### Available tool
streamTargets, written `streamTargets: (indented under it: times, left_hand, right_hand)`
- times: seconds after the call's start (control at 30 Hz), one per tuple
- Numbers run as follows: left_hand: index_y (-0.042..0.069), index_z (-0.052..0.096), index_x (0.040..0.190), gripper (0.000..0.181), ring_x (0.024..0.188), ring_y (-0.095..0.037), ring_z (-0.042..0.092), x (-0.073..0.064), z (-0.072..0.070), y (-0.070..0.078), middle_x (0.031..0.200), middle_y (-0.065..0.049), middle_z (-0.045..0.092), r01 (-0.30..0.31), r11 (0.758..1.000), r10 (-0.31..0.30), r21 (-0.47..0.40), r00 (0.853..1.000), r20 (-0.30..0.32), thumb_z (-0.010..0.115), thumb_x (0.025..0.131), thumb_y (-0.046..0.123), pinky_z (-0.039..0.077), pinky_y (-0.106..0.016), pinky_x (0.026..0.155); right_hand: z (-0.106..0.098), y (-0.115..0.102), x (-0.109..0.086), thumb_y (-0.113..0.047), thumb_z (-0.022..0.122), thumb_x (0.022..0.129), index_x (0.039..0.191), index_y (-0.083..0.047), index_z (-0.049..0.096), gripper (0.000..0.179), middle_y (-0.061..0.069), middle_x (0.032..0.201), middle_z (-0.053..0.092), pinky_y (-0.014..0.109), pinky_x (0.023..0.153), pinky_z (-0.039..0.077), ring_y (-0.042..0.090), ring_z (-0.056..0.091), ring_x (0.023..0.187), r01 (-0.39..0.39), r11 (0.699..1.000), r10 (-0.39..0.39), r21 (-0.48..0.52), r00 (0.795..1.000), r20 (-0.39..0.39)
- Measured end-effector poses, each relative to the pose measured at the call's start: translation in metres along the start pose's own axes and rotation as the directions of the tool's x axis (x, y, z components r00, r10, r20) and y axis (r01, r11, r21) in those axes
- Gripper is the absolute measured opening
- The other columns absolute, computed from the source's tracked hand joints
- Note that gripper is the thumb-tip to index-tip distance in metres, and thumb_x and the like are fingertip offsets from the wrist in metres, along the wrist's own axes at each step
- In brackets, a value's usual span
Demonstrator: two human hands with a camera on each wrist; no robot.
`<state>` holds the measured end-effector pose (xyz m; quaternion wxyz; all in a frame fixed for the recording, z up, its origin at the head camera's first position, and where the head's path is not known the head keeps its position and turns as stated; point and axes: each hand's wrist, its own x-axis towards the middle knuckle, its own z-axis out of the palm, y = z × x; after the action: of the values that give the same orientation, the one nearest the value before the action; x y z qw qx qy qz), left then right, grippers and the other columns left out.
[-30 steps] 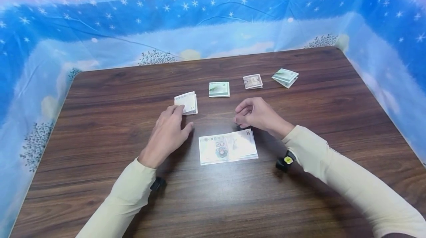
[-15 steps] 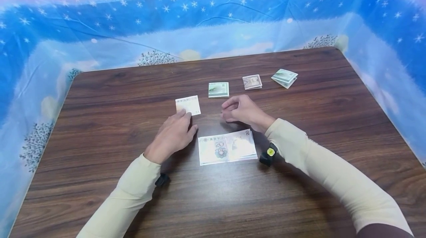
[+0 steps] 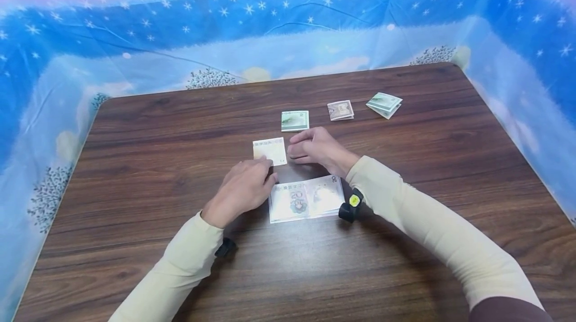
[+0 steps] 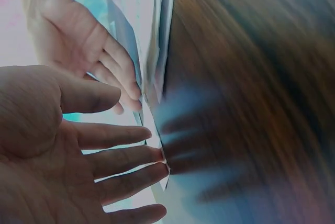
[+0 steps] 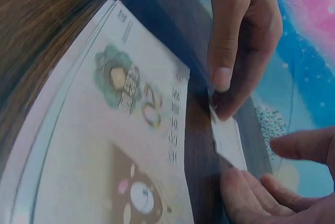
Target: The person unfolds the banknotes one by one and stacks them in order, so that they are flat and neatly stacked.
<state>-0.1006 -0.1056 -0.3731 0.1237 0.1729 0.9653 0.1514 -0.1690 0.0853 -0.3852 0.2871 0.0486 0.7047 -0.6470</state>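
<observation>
A folded pale yellow banknote (image 3: pixel 271 150) lies flat near the middle of the table. My left hand (image 3: pixel 243 187) rests its fingertips on the note's near edge; in the left wrist view its fingers (image 4: pixel 123 158) are straight and spread. At the note's right edge is my right hand (image 3: pixel 320 152), with fingers extended and slightly bent, gripping nothing. Whether it touches the note I cannot tell in the head view. Just below both hands lies a small stack of unfolded banknotes (image 3: pixel 306 202), the top one marked 20; it fills much of the right wrist view.
Further back sit a folded green banknote (image 3: pixel 295 121), a folded brownish banknote (image 3: pixel 340 110) and another folded green banknote (image 3: pixel 384 105), partly sprung up. They stand in a row on the brown wooden table (image 3: pixel 135 162). A blue snowflake-patterned cloth (image 3: pixel 270 12) surrounds the table's far sides.
The folded yellow note has slid right and toward me under my left fingertips, and its raised fold now lies flatter. My right hand has moved left to the note's edge.
</observation>
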Motion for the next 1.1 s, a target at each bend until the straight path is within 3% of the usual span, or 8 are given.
streamTargets:
  times: [0.27,0.6,0.8,0.87,0.93,1.03,1.1]
  left_hand:
    - [0.010,0.056,0.086,0.022,0.064,-0.021,0.049,-0.0010,0.0002,0.0052,0.071,-0.004,0.051,-0.010,1.000,0.010,-0.024,1.000,0.005,0.054,0.104,0.022,0.039,-0.035,0.061]
    - [0.011,0.055,0.087,0.022,0.064,-0.021,0.047,-0.0012,0.0023,0.0058,0.071,-0.003,0.049,0.001,0.999,-0.001,-0.047,1.000,-0.003,0.056,0.104,0.025,0.038,-0.034,0.059]
    - [0.009,0.060,0.095,0.019,0.064,-0.021,0.047,-0.0004,0.0032,0.0079,0.071,-0.002,0.049,0.001,0.996,-0.003,-0.090,1.000,-0.018,0.056,0.103,0.026,0.044,-0.043,0.075]
    - [0.008,0.064,0.109,0.023,0.071,-0.022,0.053,-0.0002,0.0033,0.0087,0.082,-0.005,0.061,0.012,0.995,-0.014,-0.104,1.000,-0.020,0.056,0.104,0.028,0.046,-0.046,0.081]
    - [0.006,0.062,0.128,0.035,0.084,-0.024,0.060,0.0003,0.0033,0.0095,0.105,-0.010,0.069,0.028,0.991,-0.031,-0.134,0.999,-0.014,0.056,0.104,0.030,0.049,-0.048,0.084]
    - [0.005,0.048,0.148,0.052,0.117,-0.029,0.060,0.0012,0.0029,0.0103,0.141,-0.014,0.059,0.049,0.982,-0.050,-0.184,0.999,-0.006,0.055,0.105,0.033,0.048,-0.052,0.096]
    - [0.005,0.043,0.152,0.056,0.127,-0.030,0.055,0.0020,0.0028,0.0106,0.145,-0.015,0.054,0.050,0.975,-0.053,-0.216,0.999,-0.007,0.055,0.105,0.033,0.044,-0.053,0.102]
  right_hand:
    - [0.0028,-0.0028,-0.0004,0.003,0.054,0.097,0.137,0.011,0.048,0.041,0.025,0.136,0.057,0.036,0.098,0.053,0.035,0.060,0.124,-0.053,0.996,0.052,0.076,0.999,0.014]
    - [0.0060,-0.0064,-0.0020,0.005,0.057,0.095,0.140,0.011,0.046,0.046,0.026,0.135,0.057,0.035,0.101,0.050,0.035,0.059,0.125,-0.076,0.977,0.078,0.199,0.997,-0.001]
    - [0.0062,-0.0036,-0.0020,0.009,0.057,0.093,0.139,0.011,0.047,0.046,0.026,0.134,0.057,0.034,0.096,0.053,0.035,0.060,0.123,-0.078,0.967,0.083,0.243,0.996,-0.010]
    - [0.0056,-0.0019,-0.0022,0.010,0.055,0.093,0.137,0.011,0.049,0.044,0.026,0.133,0.058,0.035,0.096,0.053,0.034,0.061,0.121,-0.077,0.966,0.080,0.248,0.997,-0.004]
    - [0.0049,-0.0003,-0.0029,0.012,0.052,0.093,0.136,0.012,0.051,0.043,0.026,0.132,0.059,0.035,0.097,0.053,0.031,0.061,0.119,-0.075,0.965,0.075,0.250,0.997,0.011]
    - [0.0034,0.0021,-0.0040,0.014,0.049,0.091,0.136,0.012,0.052,0.045,0.026,0.132,0.059,0.036,0.099,0.052,0.029,0.061,0.116,-0.067,0.966,0.058,0.249,0.997,0.043]
    - [0.0022,0.0031,-0.0053,0.014,0.048,0.091,0.137,0.012,0.051,0.046,0.027,0.133,0.059,0.037,0.100,0.051,0.029,0.061,0.118,-0.059,0.968,0.044,0.243,0.997,0.065]
